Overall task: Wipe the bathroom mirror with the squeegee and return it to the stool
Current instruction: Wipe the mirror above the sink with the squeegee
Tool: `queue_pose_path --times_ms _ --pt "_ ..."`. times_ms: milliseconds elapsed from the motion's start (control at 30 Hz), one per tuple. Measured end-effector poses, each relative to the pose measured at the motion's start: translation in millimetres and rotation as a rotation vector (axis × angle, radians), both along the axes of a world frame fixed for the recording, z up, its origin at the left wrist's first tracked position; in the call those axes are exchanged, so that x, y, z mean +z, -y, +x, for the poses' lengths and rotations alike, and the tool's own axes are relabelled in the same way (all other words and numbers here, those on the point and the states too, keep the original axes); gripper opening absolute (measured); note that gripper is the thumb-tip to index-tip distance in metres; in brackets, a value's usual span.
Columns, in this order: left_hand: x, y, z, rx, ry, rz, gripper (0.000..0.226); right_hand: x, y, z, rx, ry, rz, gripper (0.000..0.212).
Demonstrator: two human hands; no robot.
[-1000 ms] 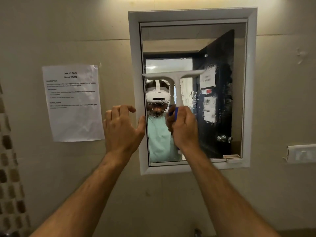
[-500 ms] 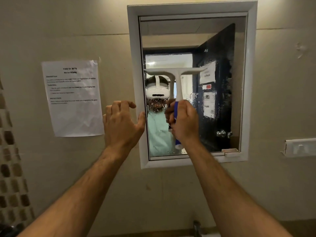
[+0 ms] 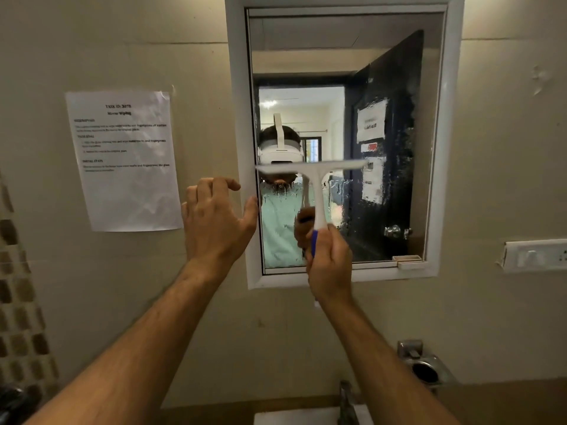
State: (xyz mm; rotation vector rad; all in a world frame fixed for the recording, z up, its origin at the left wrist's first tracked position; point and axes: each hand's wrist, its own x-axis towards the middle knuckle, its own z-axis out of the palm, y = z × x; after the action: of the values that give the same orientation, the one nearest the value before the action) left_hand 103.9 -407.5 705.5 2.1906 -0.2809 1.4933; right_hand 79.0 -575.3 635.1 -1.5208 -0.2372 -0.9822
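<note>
Up against the glass, the white squeegee (image 3: 313, 179) sits with its blade level across the lower half of the bathroom mirror (image 3: 399, 56), the handle pointing down. The right hand (image 3: 329, 265) grips the blue end of that handle, fingers curled round it. The left hand (image 3: 216, 219) rests at the mirror's white frame (image 3: 237, 87), thumb touching its inner edge, fingers loosely bent and holding nothing. Streaky wet patches show on the glass below and right of the blade. A printed sheet (image 3: 122, 161) is taped to the wall left of the mirror.
</note>
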Motion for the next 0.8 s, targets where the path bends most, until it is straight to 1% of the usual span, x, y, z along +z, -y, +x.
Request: queue_pose_path --times_ms 100,167,233,267,367,433,500,567,700,800 --pt "3 3 -1 -0.003 -0.005 -0.008 0.043 45 -1 5 -0.09 -0.003 -0.024 0.042" --pt "2 3 -1 -0.008 -0.002 -0.023 0.044 56 -2 6 -0.143 -0.037 -0.047 0.041" --pt "-1 2 -1 -0.014 0.004 -0.025 0.044 40 -1 7 -0.156 -0.043 -0.078 0.036" --pt "-3 1 -1 -0.013 0.006 -0.021 0.045 24 0 8 -0.13 -0.039 -0.08 0.034" --pt "-10 -2 -1 -0.003 -0.01 -0.01 0.046 -26 0 4 -0.024 -0.074 -0.037 0.041" --pt "-12 -3 -1 0.003 -0.02 -0.007 0.046 -43 -2 -2 0.012 -0.107 -0.002 0.036" --pt "-12 -4 -1 0.003 -0.023 -0.009 0.045 -42 -2 -5 0.022 -0.108 0.015 0.033" --pt "-11 -3 0 0.0 -0.023 -0.009 0.044 -26 -2 -7 0.018 -0.073 0.019 0.031" --pt "-13 0 1 -0.012 -0.022 0.0 0.04 16 1 -1 -0.121 -0.008 -0.035 0.034" --pt "-18 2 1 -0.013 -0.016 -0.004 0.042 10 3 4 -0.158 -0.035 -0.074 0.033"
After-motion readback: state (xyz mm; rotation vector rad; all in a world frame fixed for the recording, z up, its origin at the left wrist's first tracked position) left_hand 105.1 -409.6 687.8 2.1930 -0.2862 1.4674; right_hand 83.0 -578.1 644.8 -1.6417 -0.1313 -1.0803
